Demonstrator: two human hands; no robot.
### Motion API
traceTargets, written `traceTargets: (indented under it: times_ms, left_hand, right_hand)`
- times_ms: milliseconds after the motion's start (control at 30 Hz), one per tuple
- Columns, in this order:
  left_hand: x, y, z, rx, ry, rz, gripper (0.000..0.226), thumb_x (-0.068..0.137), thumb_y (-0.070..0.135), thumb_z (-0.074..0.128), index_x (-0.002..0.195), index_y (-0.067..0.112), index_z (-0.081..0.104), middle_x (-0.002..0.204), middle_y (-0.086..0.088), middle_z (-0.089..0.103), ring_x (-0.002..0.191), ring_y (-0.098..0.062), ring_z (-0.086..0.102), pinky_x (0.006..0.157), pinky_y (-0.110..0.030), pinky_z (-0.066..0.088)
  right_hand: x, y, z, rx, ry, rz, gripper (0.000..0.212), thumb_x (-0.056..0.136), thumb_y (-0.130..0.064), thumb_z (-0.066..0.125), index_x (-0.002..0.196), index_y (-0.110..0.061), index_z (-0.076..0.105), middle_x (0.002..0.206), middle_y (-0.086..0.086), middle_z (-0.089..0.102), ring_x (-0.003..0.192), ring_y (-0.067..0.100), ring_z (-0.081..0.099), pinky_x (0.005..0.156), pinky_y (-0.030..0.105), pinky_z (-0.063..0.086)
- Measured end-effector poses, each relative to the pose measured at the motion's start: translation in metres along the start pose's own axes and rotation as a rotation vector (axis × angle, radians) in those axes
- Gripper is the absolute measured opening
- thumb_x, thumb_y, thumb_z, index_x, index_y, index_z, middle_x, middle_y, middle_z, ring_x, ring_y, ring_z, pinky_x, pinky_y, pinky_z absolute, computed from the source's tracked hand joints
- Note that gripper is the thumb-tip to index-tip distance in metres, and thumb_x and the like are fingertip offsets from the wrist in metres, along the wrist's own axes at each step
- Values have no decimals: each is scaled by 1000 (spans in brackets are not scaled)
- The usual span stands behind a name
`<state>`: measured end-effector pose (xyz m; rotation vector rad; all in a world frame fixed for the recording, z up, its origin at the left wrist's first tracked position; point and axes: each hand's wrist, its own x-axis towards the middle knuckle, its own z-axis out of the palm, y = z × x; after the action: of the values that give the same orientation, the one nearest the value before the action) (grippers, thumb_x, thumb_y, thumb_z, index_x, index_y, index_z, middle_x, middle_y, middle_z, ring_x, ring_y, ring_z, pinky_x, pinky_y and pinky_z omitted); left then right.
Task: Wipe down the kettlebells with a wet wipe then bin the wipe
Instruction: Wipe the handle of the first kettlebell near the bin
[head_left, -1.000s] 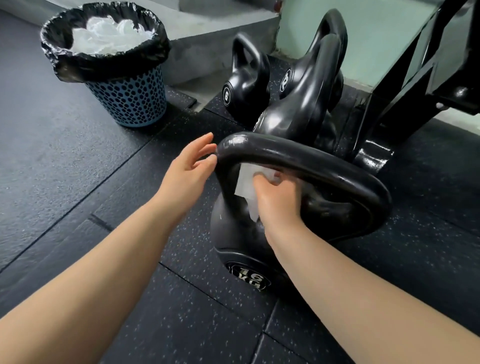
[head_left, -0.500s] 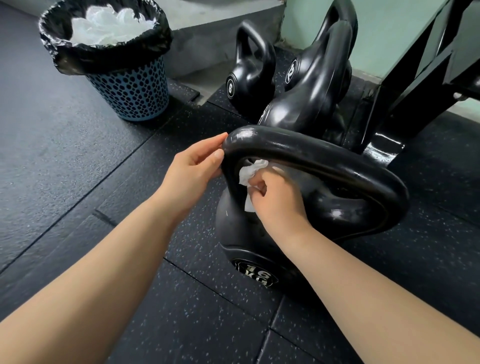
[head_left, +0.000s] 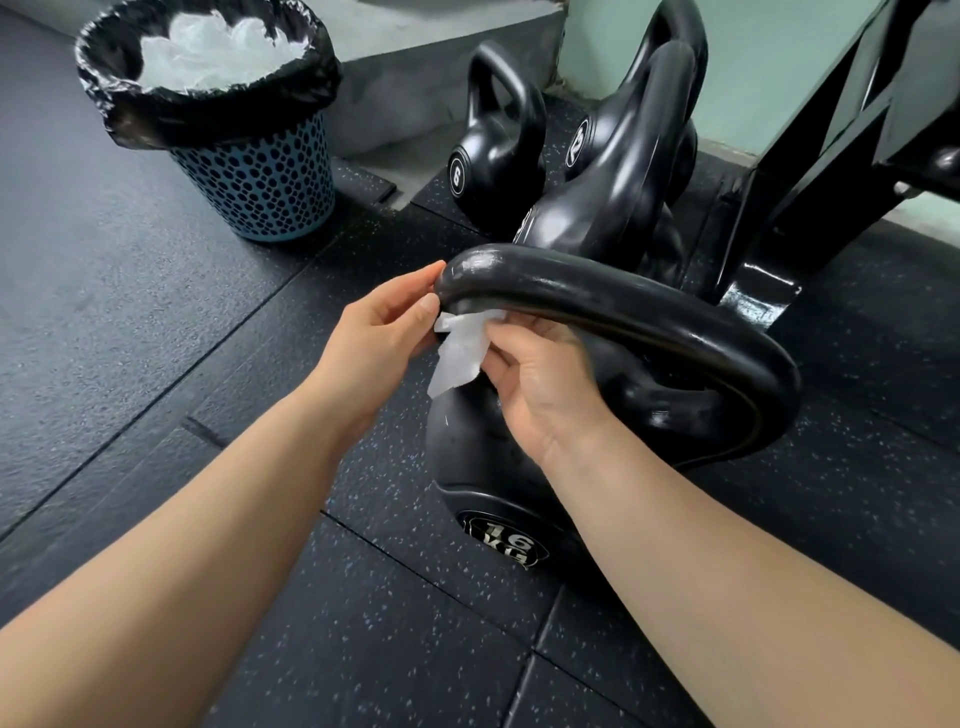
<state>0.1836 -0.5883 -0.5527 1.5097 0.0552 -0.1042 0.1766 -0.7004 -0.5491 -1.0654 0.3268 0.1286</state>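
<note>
Floor (head_left: 156, 364): right grip (head_left: 540, 384) pinches wipe (head_left: 460, 358) under kettlebell handle (head_left: 597, 301); left grip (head_left: 379, 338) straight-fingered, touching handle.

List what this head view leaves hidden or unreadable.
Head view:
- Middle kettlebell weight label: hidden behind handle of 16 kg kettlebell.
- Bin contents below top white layer: hidden by liner.
- Black rack: cut off by right edge.
- Left hand thumb: on wet wipe or handle, unclear.

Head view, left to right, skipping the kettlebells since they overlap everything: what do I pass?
lined bin → left hand → wet wipe → right hand → black rack frame
</note>
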Motion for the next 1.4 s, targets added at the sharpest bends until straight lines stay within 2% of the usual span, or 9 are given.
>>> traceTargets:
  times_ms: [167, 233, 467, 633, 733, 833, 933, 1100, 1400]
  left_hand:
    - [2, 0, -2, 20, -5, -1, 35, 93, 6, 39, 127, 14, 48, 114, -1, 60, 105, -12, 58, 88, -17, 49]
    - [1, 0, -2, 12, -11, -9, 35, 93, 5, 39, 127, 12, 48, 117, -3, 59, 109, -14, 57, 92, -20, 48]
    - [0, -1, -2, 19, -12, -17, 35, 93, 7, 40, 126, 16, 49, 116, -3, 60, 105, -15, 58, 94, -28, 47]
    - [-2, 1, -1, 33, -1, -52, 35, 94, 13, 40, 128, 18, 48, 123, -1, 59, 112, -14, 56, 100, -32, 43]
    - [-3, 5, -3, 4, -44, -85, 36, 96, 18, 35, 130, 17, 46, 125, 0, 57, 114, -14, 55, 98, -29, 44]
    - [-11, 1, -4, 55, 36, -51, 28, 95, 21, 37, 116, 24, 55, 110, 5, 62, 102, -10, 57, 86, -25, 45]
    - [-31, -3, 0, 152, 188, -130, 26, 93, 31, 40, 80, 25, 62, 78, 2, 60, 77, -17, 54, 66, -27, 42]
    - [-48, 2, 3, -153, -309, -408, 42, 90, 42, 35, 101, 16, 65, 86, -2, 70, 78, -13, 64, 64, -22, 54]
    - [-47, 2, -2, -265, -277, -258, 19, 78, 23, 59, 91, 10, 64, 73, 1, 73, 68, -11, 68, 60, -20, 54]
  right_hand:
    - [3, -3, 6, -629, 188, -2, 23, 82, -4, 52, 102, -2, 62, 108, 22, 64, 97, 33, 60, 87, 36, 47]
    - [1, -2, 4, -594, 207, 39, 24, 82, 0, 50, 102, -6, 61, 110, 22, 63, 85, 27, 57, 75, 31, 48]
    - [-4, 6, 15, 80, 208, 197, 29, 84, 11, 44, 72, -14, 49, 76, 8, 56, 83, 26, 59, 78, 32, 51]
    - [-1, -1, 11, 233, 122, 134, 19, 82, 10, 44, 78, -2, 57, 65, 7, 65, 51, 9, 64, 47, 16, 52]
    - [-8, -5, -6, 227, 45, 136, 22, 84, 4, 44, 99, 6, 60, 91, 18, 69, 81, 20, 68, 63, 20, 55]
    - [-28, -9, -24, 173, -65, 203, 24, 87, 4, 41, 77, -12, 58, 60, 3, 66, 59, 12, 63, 61, 22, 51]
    - [-45, -9, -24, 110, -209, 258, 29, 85, 7, 42, 70, -16, 54, 58, -2, 63, 56, 11, 58, 59, 23, 47]
    - [-44, -15, -23, 22, -353, 274, 24, 84, 9, 39, 83, -10, 54, 82, 10, 55, 76, 20, 52, 72, 28, 44]
    - [-51, -21, -17, -209, -240, 243, 22, 85, 6, 44, 82, -12, 55, 78, 4, 59, 69, 12, 56, 59, 17, 49]
